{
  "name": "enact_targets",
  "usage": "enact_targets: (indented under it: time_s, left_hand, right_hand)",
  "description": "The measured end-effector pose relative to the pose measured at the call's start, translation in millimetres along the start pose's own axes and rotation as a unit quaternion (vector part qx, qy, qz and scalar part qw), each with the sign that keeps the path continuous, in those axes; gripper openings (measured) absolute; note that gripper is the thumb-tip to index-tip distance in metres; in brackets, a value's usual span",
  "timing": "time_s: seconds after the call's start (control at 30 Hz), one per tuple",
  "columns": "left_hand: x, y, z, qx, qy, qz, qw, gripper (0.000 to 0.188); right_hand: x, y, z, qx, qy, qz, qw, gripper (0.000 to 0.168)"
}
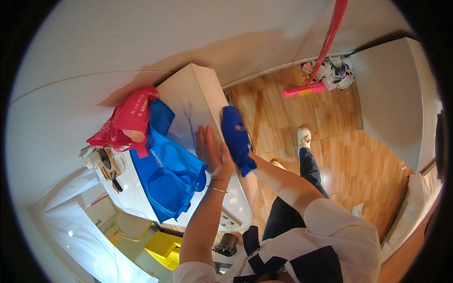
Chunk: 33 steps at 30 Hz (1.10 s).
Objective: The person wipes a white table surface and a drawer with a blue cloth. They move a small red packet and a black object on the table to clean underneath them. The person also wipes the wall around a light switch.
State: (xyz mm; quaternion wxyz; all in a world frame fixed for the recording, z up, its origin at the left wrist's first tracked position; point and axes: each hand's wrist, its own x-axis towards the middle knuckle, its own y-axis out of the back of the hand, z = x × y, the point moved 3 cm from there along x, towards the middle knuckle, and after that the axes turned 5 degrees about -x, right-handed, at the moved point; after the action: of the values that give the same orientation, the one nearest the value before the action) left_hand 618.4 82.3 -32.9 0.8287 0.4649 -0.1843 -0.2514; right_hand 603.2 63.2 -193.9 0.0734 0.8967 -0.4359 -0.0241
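My left hand [214, 152], with a bangle at its wrist, is bare and holds nothing; its fingers point up the picture beside the marble-patterned table top [185, 113]. Right beside it, a dark blue cloth [235, 136] with a small hole covers my right hand [240, 127], and a bit of skin shows through the hole. How the covered fingers are bent is hidden. Left of my hands, a bright blue fabric bag [173, 173] lies on the table, with a red printed bag [132, 120] behind it against the wall.
A red broom [306, 89] stands on the wood-look floor by a heap of scraps [334, 72]. A white cabinet [393, 99] is at the right. Small items on a wooden tray [106, 164] sit at the table's left end. A yellow container [164, 247] and a dark bin [226, 244] are below.
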Motion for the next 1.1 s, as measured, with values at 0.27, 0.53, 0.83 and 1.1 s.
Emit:
enact_targets:
  time_s: [0.27,0.53,0.83,1.1]
  left_hand:
    - [-1,1,-4,0.001,-0.022,0.001,1.000,0.060]
    - [0,-2,-3,0.003,-0.048,0.013,0.999,0.062]
    - [7,-2,2,-0.014,-0.022,0.002,1.000,0.063]
    - [7,-8,-11,-0.041,-0.048,0.045,0.997,0.067]
  right_hand:
    - [136,1,-43,0.019,-0.095,-0.001,0.995,0.036]
    - [185,-14,-52,-0.767,0.215,-0.043,0.603,0.032]
    - [-52,41,-30,0.070,-0.102,-0.127,0.984,0.038]
    - [-57,34,-39,0.075,-0.079,-0.106,0.988,0.045]
